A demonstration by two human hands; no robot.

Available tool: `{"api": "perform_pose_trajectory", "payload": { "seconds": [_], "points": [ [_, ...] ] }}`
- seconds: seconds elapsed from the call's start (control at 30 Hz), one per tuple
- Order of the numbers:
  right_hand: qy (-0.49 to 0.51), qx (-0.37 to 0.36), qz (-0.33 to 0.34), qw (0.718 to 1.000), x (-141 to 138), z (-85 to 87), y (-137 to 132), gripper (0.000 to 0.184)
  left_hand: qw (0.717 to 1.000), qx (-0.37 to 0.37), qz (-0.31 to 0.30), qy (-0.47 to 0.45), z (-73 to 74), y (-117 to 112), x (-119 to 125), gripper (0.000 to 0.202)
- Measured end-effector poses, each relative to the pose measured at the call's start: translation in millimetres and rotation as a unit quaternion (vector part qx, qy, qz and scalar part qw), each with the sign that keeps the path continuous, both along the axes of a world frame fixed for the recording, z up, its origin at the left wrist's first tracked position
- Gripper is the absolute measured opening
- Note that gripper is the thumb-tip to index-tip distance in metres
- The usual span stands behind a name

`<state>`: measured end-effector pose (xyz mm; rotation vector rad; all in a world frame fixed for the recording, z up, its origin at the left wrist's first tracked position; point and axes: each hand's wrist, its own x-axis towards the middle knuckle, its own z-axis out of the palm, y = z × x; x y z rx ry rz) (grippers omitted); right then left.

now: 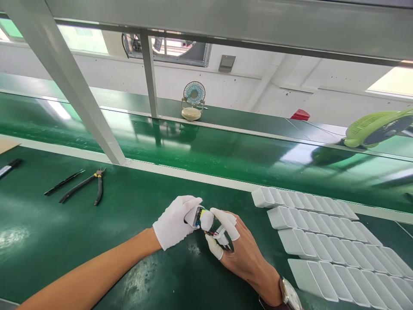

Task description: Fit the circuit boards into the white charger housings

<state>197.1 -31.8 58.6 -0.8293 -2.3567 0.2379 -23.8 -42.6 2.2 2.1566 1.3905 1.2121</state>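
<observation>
My left hand, in a white glove, is closed around a small white plastic casing with a circuit board and coloured wires showing at its open end. My right hand is bare except for white finger cots on the fingertips. It pinches the wired end of the same casing from the right. Both hands hover just above the green work surface. Thin red and black wires run between my right fingers.
Rows of empty white casings lie side by side at the right. Pliers and black tweezers lie at the left. A green conveyor belt runs behind. A small desk fan stands beyond it.
</observation>
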Motion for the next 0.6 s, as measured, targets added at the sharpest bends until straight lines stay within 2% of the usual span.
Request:
{"api": "perform_pose_trajectory", "payload": {
  "seconds": [0.23,0.6],
  "points": [
    [-0.005,0.009,0.008,1.0,0.2,-7.5,0.9,0.051,0.999,0.025,-0.014,0.016,1.9,-0.2,-0.1,0.069],
    [-0.003,0.023,0.011,1.0,-1.7,-7.3,1.3,0.052,0.999,0.04,-0.013,0.024,4.1,0.3,-0.2,0.065]
  ]
}}
